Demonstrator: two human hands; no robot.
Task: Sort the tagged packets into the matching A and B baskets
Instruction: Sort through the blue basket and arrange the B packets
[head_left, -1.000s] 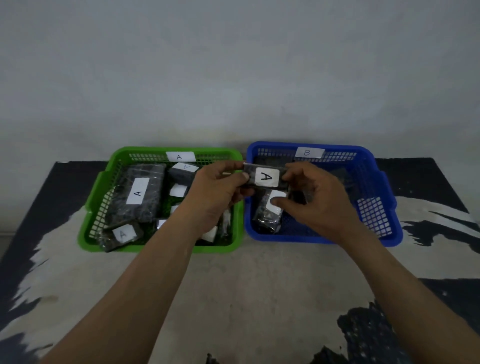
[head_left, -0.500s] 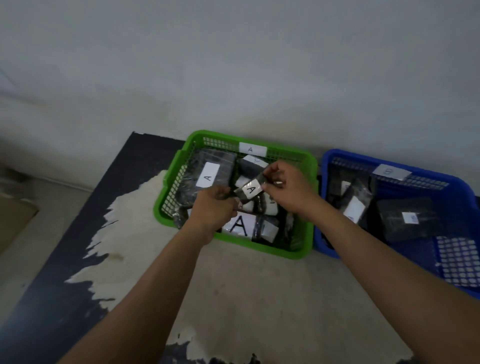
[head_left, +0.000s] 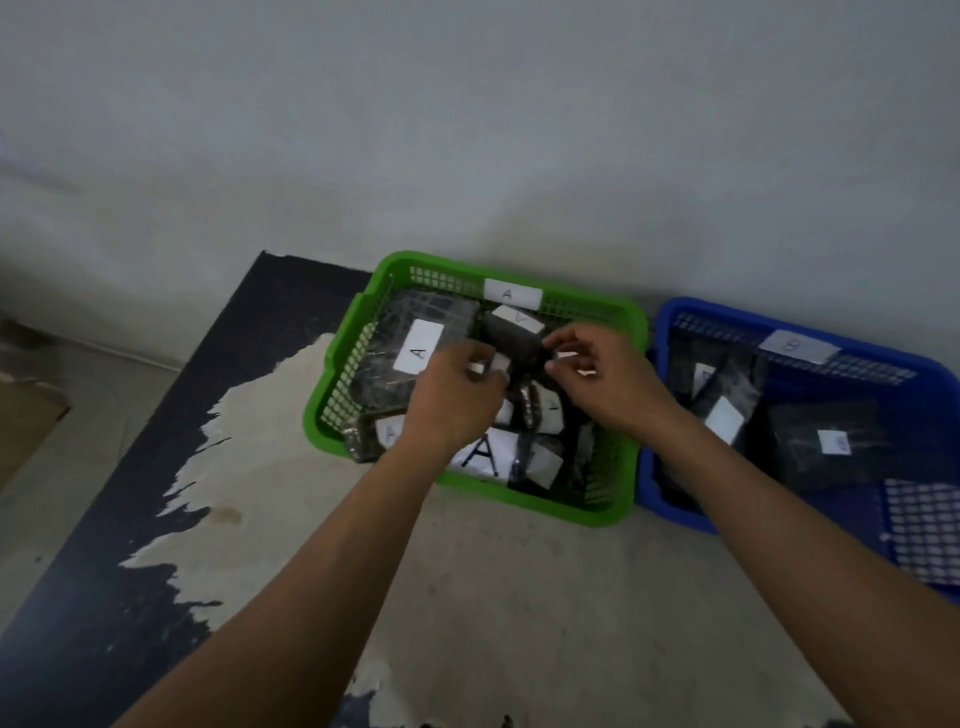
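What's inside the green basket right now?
Dark packets with white tags, readable ones marked A, including a large packet. The left hand and right hand pinch a small packet above them, hiding whatever lies beneath.

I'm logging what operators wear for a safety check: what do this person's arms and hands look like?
The left forearm and right forearm are bare to the frame's edge, with no sleeve showing. The left hand and right hand wear no gloves, and I can make out no watch, bracelet or ring.

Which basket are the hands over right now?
The green basket, tagged A: the left hand and right hand are both over it, not the blue basket.
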